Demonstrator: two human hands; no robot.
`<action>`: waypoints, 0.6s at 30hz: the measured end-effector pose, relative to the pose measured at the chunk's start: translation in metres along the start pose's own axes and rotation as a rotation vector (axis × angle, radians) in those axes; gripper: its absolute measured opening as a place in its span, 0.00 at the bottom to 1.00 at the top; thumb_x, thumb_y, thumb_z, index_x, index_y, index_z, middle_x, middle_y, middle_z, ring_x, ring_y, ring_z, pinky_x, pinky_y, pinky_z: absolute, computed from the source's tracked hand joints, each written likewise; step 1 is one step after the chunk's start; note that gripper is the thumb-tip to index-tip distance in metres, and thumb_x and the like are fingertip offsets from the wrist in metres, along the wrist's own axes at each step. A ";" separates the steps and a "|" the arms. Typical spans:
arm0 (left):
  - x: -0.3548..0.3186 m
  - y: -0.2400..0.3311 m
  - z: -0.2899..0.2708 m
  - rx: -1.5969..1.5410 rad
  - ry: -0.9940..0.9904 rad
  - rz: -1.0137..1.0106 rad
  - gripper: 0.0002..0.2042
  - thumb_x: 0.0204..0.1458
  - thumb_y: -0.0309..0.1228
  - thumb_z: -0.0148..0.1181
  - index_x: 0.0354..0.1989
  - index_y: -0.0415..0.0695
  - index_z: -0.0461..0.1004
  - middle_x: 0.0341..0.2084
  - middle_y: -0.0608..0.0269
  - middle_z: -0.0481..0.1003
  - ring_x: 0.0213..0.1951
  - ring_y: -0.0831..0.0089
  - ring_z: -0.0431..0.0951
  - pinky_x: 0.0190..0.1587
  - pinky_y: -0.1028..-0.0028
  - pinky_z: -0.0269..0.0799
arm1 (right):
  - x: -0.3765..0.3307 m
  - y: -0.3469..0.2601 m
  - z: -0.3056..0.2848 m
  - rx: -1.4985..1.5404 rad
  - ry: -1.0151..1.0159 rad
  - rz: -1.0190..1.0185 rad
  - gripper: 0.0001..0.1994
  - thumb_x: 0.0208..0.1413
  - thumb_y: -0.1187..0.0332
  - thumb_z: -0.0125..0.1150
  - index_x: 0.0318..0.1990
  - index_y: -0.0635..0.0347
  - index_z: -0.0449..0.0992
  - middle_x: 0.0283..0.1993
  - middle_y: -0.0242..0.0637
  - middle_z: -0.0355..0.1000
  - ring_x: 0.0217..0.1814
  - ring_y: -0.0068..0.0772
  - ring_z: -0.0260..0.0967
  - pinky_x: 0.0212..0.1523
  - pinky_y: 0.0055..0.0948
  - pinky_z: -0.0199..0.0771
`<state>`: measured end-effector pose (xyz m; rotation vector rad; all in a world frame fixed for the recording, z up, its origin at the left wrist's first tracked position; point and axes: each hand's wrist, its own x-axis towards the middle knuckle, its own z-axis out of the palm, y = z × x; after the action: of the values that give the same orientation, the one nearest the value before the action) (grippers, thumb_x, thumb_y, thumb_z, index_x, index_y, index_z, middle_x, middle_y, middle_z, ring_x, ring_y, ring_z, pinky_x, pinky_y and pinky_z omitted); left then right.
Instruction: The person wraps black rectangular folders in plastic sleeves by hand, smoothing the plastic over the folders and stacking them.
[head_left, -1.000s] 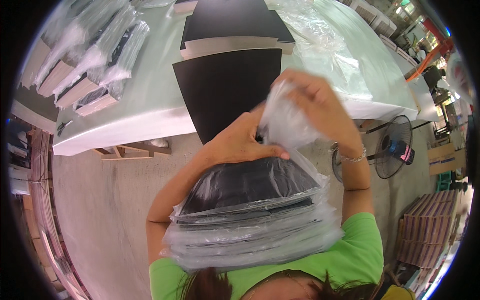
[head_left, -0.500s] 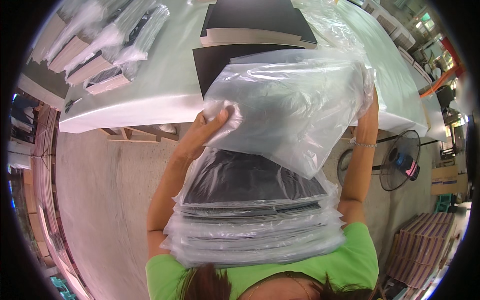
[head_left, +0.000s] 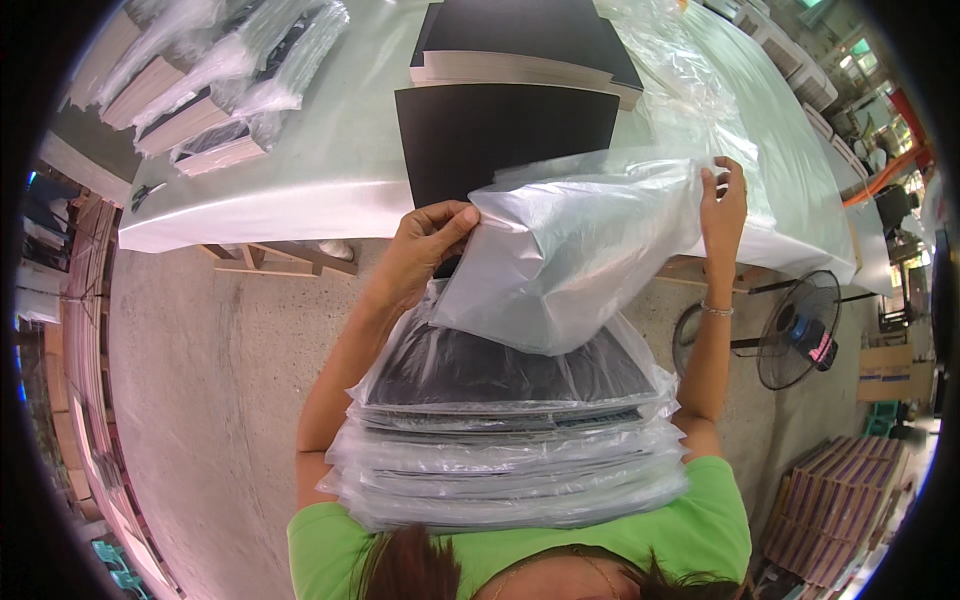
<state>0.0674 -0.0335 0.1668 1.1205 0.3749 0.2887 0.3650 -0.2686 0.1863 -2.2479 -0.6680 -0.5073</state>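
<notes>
**Now both your hands grip one clear plastic bag**

Your left hand (head_left: 425, 245) is closed, thumb and fingers pinching the left corner of a clear plastic bag (head_left: 575, 255). Your right hand (head_left: 722, 198) is also closed in a pinch, holding the bag's upper right edge, raised a little higher than the left. Between the two hands the bag hangs spread out, slack and crumpled, its lower part draping down toward you.

Just below your hands, against your chest, sits a stack of bagged black sheets (head_left: 505, 440); the hanging bag overlaps its top layer. Beyond your hands, a single black sheet (head_left: 500, 135) lies on the white-covered table (head_left: 300, 190), with a pile of black boards (head_left: 525, 45) behind it. Loose plastic film (head_left: 690, 90) is heaped on the table beyond your right hand. Far off beyond your left hand lie several wrapped bundles (head_left: 215, 90). Below your right forearm a floor fan (head_left: 795, 330) stands on the concrete.
</notes>
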 end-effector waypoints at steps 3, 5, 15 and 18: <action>-0.003 0.001 0.008 -0.021 -0.021 -0.067 0.09 0.49 0.36 0.60 0.32 0.44 0.73 0.27 0.72 0.73 0.29 0.86 0.70 0.33 0.85 0.67 | -0.023 -0.050 -0.001 -0.009 0.070 -0.177 0.11 0.53 0.64 0.55 0.41 0.57 0.71 0.38 0.33 0.65 0.35 0.25 0.62 0.37 0.28 0.64; -0.007 0.001 0.014 -0.037 -0.024 -0.085 0.09 0.49 0.36 0.60 0.32 0.44 0.73 0.27 0.73 0.72 0.29 0.86 0.70 0.33 0.85 0.66 | -0.041 -0.090 -0.004 0.294 -0.150 -0.176 0.11 0.51 0.66 0.56 0.42 0.56 0.71 0.37 0.33 0.64 0.34 0.24 0.62 0.36 0.25 0.64; -0.010 -0.005 0.020 0.073 -0.084 -0.091 0.11 0.49 0.41 0.60 0.31 0.47 0.72 0.25 0.75 0.70 0.29 0.88 0.68 0.32 0.85 0.66 | -0.098 -0.162 0.014 0.821 -0.841 -0.125 0.11 0.44 0.72 0.63 0.36 0.61 0.71 0.30 0.30 0.66 0.31 0.21 0.63 0.35 0.20 0.64; -0.011 -0.008 0.018 -0.090 -0.081 -0.121 0.11 0.49 0.41 0.59 0.32 0.47 0.72 0.26 0.74 0.71 0.30 0.87 0.69 0.35 0.83 0.67 | -0.095 -0.156 0.015 0.849 -0.733 -0.074 0.08 0.44 0.74 0.62 0.33 0.62 0.71 0.27 0.28 0.66 0.28 0.19 0.61 0.33 0.18 0.63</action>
<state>0.0655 -0.0557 0.1674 1.0133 0.3529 0.1518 0.1994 -0.1928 0.2083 -1.5365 -1.0733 0.5382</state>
